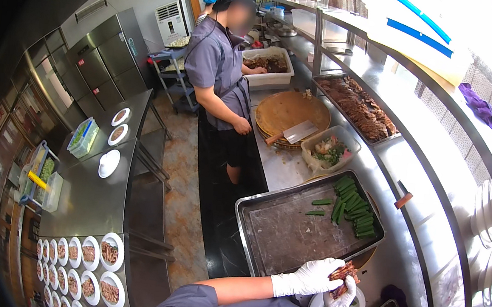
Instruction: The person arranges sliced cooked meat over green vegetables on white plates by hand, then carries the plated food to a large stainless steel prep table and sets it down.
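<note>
My left hand (312, 275), in a white glove, reaches in from the lower middle and grips a bunch of sliced cooked meat (344, 276). From the lower right my right hand (341, 298), gloved too, holds the same meat from its other side. Beneath the hands is a white plate (361, 300) with bits of green on it, partly hidden by the right hand and wrist. Just beyond lies a large metal tray (272, 241); cut green vegetable pieces (352, 207) are heaped at its far right, with two lying apart.
A co-worker (222, 61) stands beyond the tray, one hand in a white bin (265, 81). A cleaver (297, 132) rests on a round chopping board (293, 109). Nearby are a plastic tub (331, 151) and a tray of sliced meat (359, 107). Plated meat (112, 252) covers the left table's near end.
</note>
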A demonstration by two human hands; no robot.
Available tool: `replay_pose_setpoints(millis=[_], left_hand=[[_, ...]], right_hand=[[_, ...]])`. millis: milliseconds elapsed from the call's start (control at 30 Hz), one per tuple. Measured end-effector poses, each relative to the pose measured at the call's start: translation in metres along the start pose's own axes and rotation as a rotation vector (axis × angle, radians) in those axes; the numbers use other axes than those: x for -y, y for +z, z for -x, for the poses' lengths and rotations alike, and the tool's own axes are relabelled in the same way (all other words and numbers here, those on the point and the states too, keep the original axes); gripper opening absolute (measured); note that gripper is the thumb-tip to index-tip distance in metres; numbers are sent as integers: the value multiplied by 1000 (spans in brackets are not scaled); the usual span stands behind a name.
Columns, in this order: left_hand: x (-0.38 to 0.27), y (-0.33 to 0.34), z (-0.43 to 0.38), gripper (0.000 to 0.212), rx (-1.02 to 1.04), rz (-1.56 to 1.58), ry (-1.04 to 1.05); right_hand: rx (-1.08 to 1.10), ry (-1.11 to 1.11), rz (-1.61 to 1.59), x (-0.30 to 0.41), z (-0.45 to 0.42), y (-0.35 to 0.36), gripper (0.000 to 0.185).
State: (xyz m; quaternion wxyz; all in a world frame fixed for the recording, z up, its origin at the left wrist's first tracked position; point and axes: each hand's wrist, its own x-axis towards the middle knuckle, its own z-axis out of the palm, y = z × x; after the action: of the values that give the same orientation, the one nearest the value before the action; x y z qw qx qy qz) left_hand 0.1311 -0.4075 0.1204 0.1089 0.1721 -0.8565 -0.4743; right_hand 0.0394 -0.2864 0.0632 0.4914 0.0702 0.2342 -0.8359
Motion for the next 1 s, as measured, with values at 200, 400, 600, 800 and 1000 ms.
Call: replay_pose_setpoints(millis=[200, 400, 600, 800, 1000], left_hand=[[-1, 3, -1, 61, 63, -135, -1], [-6, 7, 4, 69, 82, -134, -2], [-24, 10, 11, 83, -67, -186, 156], [-29, 21, 3, 91, -438, -44, 434], [-40, 17, 3, 85, -474, 42, 381]], right_hand=[[61, -4, -93, -6, -2, -12, 46], [72, -4, -70, -2, 1, -9, 40], [122, -39, -50, 12, -1, -16, 43], [118, -136, -124, 16, -2, 22, 51], [202, -157, -165, 34, 21, 76, 74]])
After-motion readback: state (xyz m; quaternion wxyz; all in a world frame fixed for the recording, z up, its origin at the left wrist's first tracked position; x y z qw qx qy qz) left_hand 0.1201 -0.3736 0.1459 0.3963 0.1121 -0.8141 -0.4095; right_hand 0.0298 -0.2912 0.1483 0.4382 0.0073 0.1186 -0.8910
